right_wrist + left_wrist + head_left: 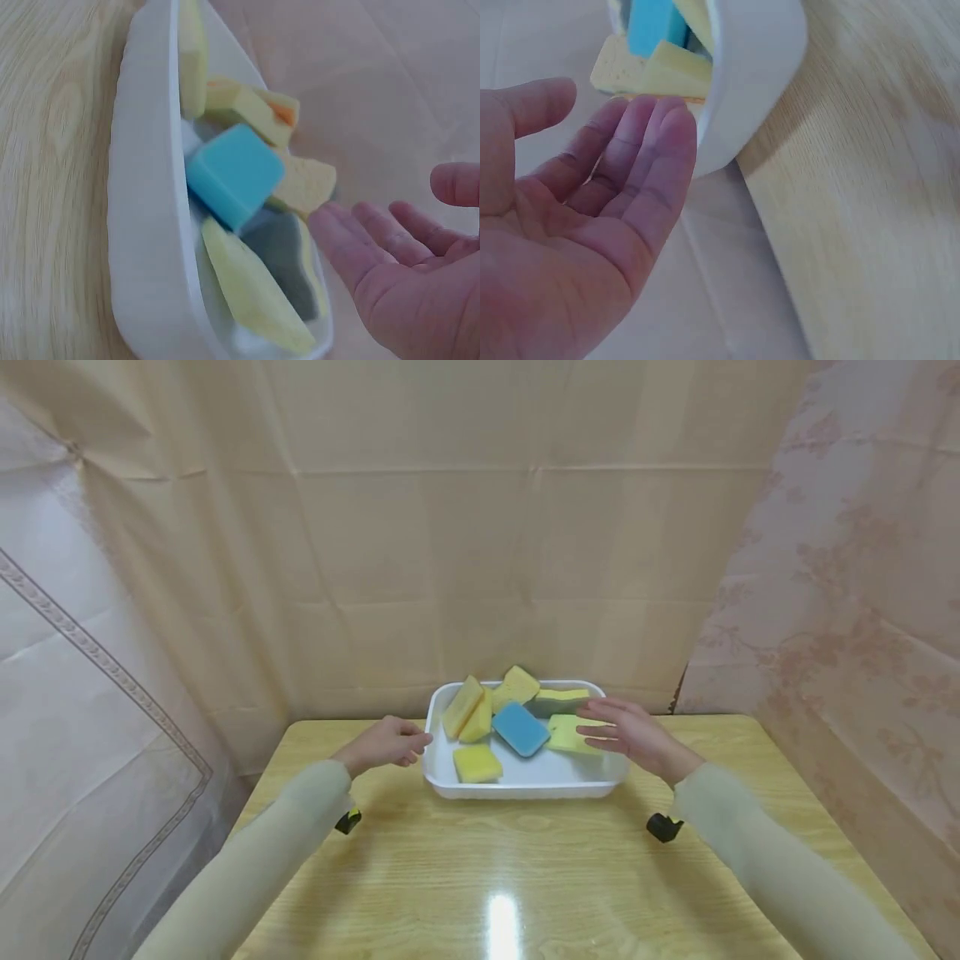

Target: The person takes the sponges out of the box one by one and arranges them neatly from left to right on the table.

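A white plastic tray [525, 792] stands at the back of the table and holds several sponges. Near its middle lies a blue sponge [521, 729]. A yellow sponge [477, 763] is at the front left, two more lean together behind it, and a pale yellow sponge [564, 734] lies at the right. Just outside the tray's left end is my left hand [386, 744], its fingers loosely bent and holding nothing. My right hand [633, 737] hovers at the right end with fingers extended, partly hiding the pale yellow sponge. A grey-backed sponge [283, 259] shows close to its fingertips in the right wrist view.
The wooden table [450, 877] extends in front of the tray and to both sides. A beige curtain [480, 543] hangs right behind the tray. Patterned cloths hang at the left [90, 760] and right [862, 635]. Black wrist devices sit under both sleeves.
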`<state>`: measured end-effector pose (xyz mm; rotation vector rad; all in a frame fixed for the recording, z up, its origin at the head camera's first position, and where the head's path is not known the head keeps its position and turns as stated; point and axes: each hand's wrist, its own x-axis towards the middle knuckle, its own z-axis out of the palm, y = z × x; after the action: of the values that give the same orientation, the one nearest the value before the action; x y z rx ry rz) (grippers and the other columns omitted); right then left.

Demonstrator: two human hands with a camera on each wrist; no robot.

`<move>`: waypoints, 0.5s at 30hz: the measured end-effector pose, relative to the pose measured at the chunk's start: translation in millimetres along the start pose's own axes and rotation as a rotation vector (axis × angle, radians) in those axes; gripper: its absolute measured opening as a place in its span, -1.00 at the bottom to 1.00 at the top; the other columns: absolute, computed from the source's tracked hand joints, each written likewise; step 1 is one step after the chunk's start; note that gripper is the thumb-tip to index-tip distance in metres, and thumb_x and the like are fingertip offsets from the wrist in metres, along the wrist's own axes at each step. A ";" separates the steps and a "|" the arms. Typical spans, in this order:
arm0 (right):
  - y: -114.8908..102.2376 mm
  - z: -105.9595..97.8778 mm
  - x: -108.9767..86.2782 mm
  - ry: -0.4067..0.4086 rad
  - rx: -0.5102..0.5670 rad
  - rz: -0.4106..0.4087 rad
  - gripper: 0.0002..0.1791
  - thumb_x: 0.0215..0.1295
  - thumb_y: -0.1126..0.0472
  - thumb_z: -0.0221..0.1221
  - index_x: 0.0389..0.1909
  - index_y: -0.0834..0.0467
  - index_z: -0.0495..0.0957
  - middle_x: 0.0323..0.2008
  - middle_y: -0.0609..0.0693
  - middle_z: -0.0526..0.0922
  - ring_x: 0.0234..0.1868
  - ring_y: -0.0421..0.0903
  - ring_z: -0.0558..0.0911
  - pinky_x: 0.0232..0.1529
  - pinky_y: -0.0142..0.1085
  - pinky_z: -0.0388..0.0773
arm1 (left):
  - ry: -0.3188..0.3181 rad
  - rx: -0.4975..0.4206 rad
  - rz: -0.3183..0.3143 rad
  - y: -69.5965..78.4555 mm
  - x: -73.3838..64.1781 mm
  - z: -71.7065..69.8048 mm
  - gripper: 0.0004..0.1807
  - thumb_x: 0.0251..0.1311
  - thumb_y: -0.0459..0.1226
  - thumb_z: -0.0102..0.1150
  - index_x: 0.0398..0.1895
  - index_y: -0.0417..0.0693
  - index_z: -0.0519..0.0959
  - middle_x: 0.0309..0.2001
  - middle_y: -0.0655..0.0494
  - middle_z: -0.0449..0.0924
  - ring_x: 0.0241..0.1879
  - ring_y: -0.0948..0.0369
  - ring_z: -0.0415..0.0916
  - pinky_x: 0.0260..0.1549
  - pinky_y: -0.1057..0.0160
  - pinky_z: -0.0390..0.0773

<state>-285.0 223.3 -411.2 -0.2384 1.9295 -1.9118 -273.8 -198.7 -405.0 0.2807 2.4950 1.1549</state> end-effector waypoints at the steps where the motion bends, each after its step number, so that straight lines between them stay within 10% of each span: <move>1: 0.7 3.7 4.4 -0.004 0.027 0.012 -0.31 0.64 0.08 -0.07 0.54 0.39 -0.03 0.49 0.39 0.14 0.41 0.30 0.32 0.33 -0.01 0.41 | -0.006 -0.057 -0.020 -0.5 1.9 0.9 -0.53 0.48 -0.13 0.10 0.12 -0.43 0.56 0.01 -0.30 0.64 -0.11 -0.03 0.66 -0.08 0.11 0.69; 15: 33.0 83.7 51.7 -0.029 0.034 0.189 -0.47 0.51 0.28 -0.04 0.38 0.45 0.16 0.32 0.39 0.25 0.35 0.34 0.35 0.36 0.10 0.36 | -0.111 -0.616 -0.224 -3.9 26.2 25.7 -0.39 0.50 -0.21 0.07 0.40 -0.46 0.21 0.39 -0.48 0.21 0.34 -0.26 0.32 0.09 0.08 0.62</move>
<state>-292.5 127.5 -450.2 -0.0704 1.8292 -1.8058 -287.0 -174.8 -429.7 -0.0996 1.8964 1.6717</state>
